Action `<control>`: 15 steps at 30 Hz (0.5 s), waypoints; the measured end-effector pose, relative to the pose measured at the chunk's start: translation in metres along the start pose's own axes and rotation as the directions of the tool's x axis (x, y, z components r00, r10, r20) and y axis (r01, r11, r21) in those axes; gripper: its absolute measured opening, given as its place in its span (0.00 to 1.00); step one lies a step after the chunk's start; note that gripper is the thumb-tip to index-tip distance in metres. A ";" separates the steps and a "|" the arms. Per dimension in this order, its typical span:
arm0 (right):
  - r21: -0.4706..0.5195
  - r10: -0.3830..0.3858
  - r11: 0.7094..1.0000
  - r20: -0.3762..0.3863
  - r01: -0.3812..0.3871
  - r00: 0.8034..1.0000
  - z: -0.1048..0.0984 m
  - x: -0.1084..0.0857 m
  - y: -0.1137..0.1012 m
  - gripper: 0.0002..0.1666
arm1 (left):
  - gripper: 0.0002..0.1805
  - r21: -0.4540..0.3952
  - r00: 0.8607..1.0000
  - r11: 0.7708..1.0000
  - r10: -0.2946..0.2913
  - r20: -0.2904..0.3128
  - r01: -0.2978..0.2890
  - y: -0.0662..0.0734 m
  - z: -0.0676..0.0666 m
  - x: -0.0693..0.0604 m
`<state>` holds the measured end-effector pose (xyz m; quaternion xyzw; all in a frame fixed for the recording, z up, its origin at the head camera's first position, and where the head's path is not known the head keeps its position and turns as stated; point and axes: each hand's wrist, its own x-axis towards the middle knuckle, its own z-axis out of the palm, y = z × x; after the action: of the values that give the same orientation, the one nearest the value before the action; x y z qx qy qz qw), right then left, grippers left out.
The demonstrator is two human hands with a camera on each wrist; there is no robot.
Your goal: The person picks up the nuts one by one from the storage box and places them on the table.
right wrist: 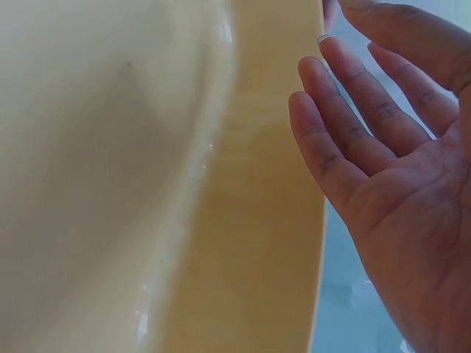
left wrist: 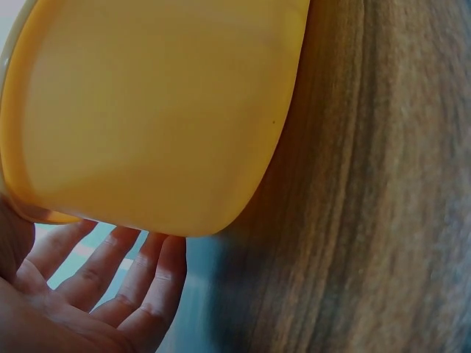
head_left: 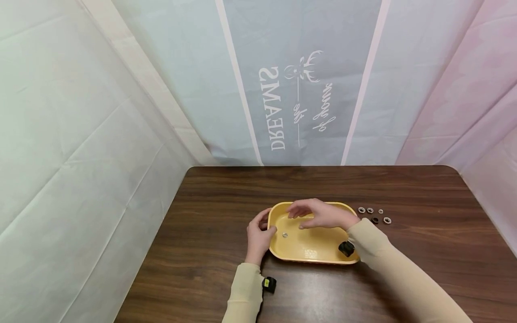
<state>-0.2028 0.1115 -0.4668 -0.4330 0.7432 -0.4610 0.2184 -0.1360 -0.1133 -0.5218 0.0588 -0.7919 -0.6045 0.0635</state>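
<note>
A yellow rectangular tray [head_left: 308,255] with rounded corners rests on the wooden table. My left hand [head_left: 258,235] holds its left end, thumb over the rim and fingers against the outer wall. The left wrist view shows those fingers [left wrist: 151,279] touching the tray's side from outside. Over the tray's interior hovers my right hand [head_left: 319,214], its fingers relaxed and apart, with nothing held. In the right wrist view its palm and fingers [right wrist: 357,121] are bare beside the tray wall [right wrist: 257,184]. A small metal nut [head_left: 285,234] lies on the tray floor near the left end.
Right of the tray, several small metal nuts or rings [head_left: 387,220] lie on the dark wood table [head_left: 202,251], along with a black ring-like piece [head_left: 374,220]. A printed fabric curtain [head_left: 307,27] hangs behind the table's far edge, and pale fabric [head_left: 81,157] walls the left side.
</note>
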 end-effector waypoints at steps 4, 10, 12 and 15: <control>0.029 0.013 1.000 0.023 -0.013 1.000 0.004 0.006 0.007 0.29 | 0.30 0.002 1.000 1.000 -0.001 0.002 0.001 0.000 0.000 0.000; 0.061 0.022 0.998 0.054 -0.025 0.998 0.014 0.016 0.015 0.29 | 0.31 0.002 1.000 1.000 0.005 0.008 -0.005 0.000 -0.001 0.000; 0.072 0.024 0.997 0.066 -0.028 0.998 0.018 0.018 0.016 0.29 | 0.31 -0.001 1.000 1.000 0.008 0.011 -0.008 0.000 -0.001 0.000; 0.084 0.011 0.996 0.079 -0.017 0.997 0.023 0.020 0.018 0.29 | 0.31 -0.006 1.000 1.000 0.009 0.015 -0.009 -0.001 0.000 0.001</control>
<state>-0.2051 0.0869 -0.4923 -0.4359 0.7168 -0.4732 0.2688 -0.1366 -0.1142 -0.5229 0.0505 -0.7908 -0.6070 0.0607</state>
